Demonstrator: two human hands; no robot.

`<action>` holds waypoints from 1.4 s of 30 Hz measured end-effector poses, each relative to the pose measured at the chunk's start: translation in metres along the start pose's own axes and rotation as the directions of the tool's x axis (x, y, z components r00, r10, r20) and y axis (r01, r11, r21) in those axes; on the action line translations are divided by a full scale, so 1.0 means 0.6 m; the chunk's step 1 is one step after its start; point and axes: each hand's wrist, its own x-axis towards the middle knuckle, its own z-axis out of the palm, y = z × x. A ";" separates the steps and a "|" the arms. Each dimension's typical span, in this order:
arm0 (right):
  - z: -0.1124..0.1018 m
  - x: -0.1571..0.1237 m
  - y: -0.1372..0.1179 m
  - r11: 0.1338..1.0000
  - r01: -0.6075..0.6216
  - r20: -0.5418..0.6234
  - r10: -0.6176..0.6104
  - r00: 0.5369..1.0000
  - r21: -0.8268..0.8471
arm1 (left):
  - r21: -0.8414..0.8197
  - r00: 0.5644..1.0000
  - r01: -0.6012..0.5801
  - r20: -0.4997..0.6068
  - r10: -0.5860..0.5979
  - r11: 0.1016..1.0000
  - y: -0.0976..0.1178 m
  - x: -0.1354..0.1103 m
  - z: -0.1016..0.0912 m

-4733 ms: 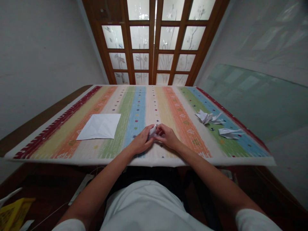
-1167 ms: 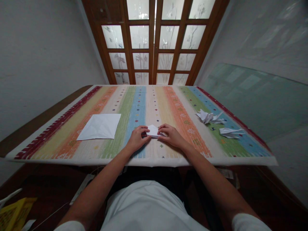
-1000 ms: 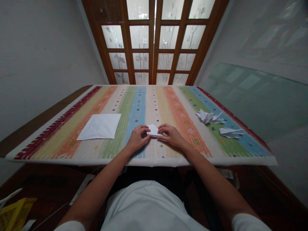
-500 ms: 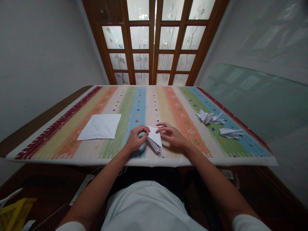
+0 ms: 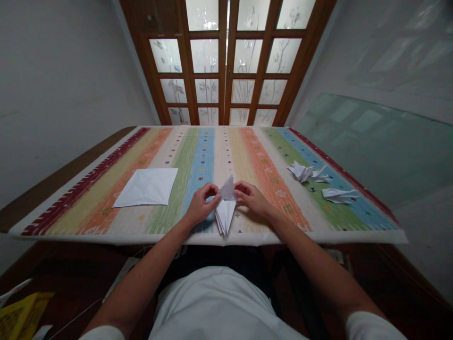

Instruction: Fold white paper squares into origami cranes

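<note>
No writing, number or sign can be read here.

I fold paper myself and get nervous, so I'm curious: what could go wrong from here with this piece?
The left hand and right hand hold the pointed, folded white paper piece near its middle, so uneven pulling could tear or miscrease it. Its splayed lower layers appear to reach the near edge of the striped multicoloured tablecloth, so they might bend if pressed there.

On the striped tablecloth [image 5: 193, 151] lie a white sheet [image 5: 147, 186] and folded paper pieces [image 5: 336, 195].
</note>
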 end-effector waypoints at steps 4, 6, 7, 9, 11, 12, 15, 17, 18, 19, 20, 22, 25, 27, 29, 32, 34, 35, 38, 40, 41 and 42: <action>0.002 0.004 0.003 1.000 -0.006 -0.010 0.006 1.000 0.015 | 0.047 0.997 -0.003 -0.077 0.007 0.999 -0.004 -0.002 0.005; 0.002 0.006 0.003 0.999 0.050 -0.061 -0.050 0.997 -0.009 | 0.143 0.998 -0.040 -0.049 0.047 0.989 -0.002 -0.001 0.006; 0.001 0.006 0.001 0.997 0.080 -0.084 -0.081 0.993 -0.023 | 0.194 0.998 -0.063 -0.019 0.068 0.979 0.000 0.000 0.007; 0.001 0.006 -0.002 0.991 0.125 -0.084 -0.129 0.988 -0.047 | 0.269 0.995 -0.101 0.038 0.094 0.958 0.003 0.003 0.006; 0.002 0.003 -0.008 0.982 0.169 -0.023 -0.172 0.985 -0.085 | 0.290 0.993 -0.109 0.071 0.092 0.951 0.002 0.005 0.003; 0.003 0.001 -0.011 0.973 0.203 0.015 -0.202 0.979 -0.113 | 0.280 0.994 -0.099 0.080 0.079 0.955 -0.001 0.005 0.000; 0.006 -0.004 -0.020 0.911 0.335 0.104 -0.319 0.942 -0.241 | 0.216 0.998 -0.030 0.061 0.017 0.976 -0.014 0.003 -0.011; 0.007 -0.008 -0.022 0.864 0.392 0.141 -0.366 0.920 -0.316 | 0.192 1.000 0.025 0.004 -0.026 0.981 -0.022 0.002 -0.016; 0.007 -0.009 -0.022 0.852 0.401 0.152 -0.371 0.916 -0.336 | 0.173 0.998 0.056 -0.016 -0.054 0.983 -0.024 0.002 -0.017; 0.007 -0.010 -0.020 0.853 0.398 0.154 -0.366 0.918 -0.338 | 0.139 0.996 0.089 -0.029 -0.085 0.986 -0.024 0.003 -0.016; 0.007 -0.010 -0.019 0.865 0.383 0.146 -0.354 0.924 -0.325 | 0.095 0.993 0.121 0.002 -0.122 0.988 -0.023 0.005 -0.014; 0.007 -0.011 -0.014 0.899 0.336 0.111 -0.317 0.942 -0.283 | 0.004 0.983 0.171 0.066 -0.171 0.985 -0.017 0.008 -0.008; 0.007 -0.010 -0.008 0.935 0.270 0.070 -0.261 0.963 -0.229 | -0.112 0.980 0.195 0.069 -0.188 0.974 -0.010 0.010 0.004; 0.007 -0.008 -0.006 0.950 0.239 0.069 -0.230 0.971 -0.201 | -0.171 0.981 0.190 0.004 -0.193 0.967 -0.008 0.008 0.009; 0.009 -0.006 -0.003 0.962 0.214 0.072 -0.204 0.976 -0.170 | -0.188 0.980 0.186 -0.035 -0.195 0.965 -0.007 0.005 0.011; 0.012 -0.003 0.001 0.973 0.185 0.057 -0.179 0.982 -0.137 | -0.167 0.984 0.177 -0.001 -0.179 0.970 -0.005 0.003 0.010; 0.012 -0.001 0.003 0.976 0.173 0.030 -0.170 0.985 -0.136 | -0.163 0.983 0.183 0.047 -0.177 0.970 -0.002 0.003 0.008; 0.011 0.000 0.003 0.975 0.169 0.017 -0.168 0.986 -0.142 | -0.176 0.980 0.199 0.068 -0.190 0.964 -0.001 0.003 0.007; 0.009 0.003 0.001 0.970 0.181 0.005 -0.183 0.983 -0.162 | -0.285 0.963 0.266 0.117 -0.242 0.921 -0.002 0.003 0.004; 0.009 0.004 -0.001 0.968 0.204 0.013 -0.205 0.979 -0.146 | -0.354 0.958 0.283 0.143 -0.247 0.891 -0.004 0.002 0.001; 0.009 0.004 -0.001 0.969 0.211 0.016 -0.211 0.977 -0.127 | -0.361 0.960 0.276 0.153 -0.236 0.891 -0.004 0.001 0.000; 0.009 0.004 -0.002 0.972 0.210 0.019 -0.209 0.978 -0.108 | -0.349 0.964 0.260 0.155 -0.218 0.900 -0.005 0.000 -0.001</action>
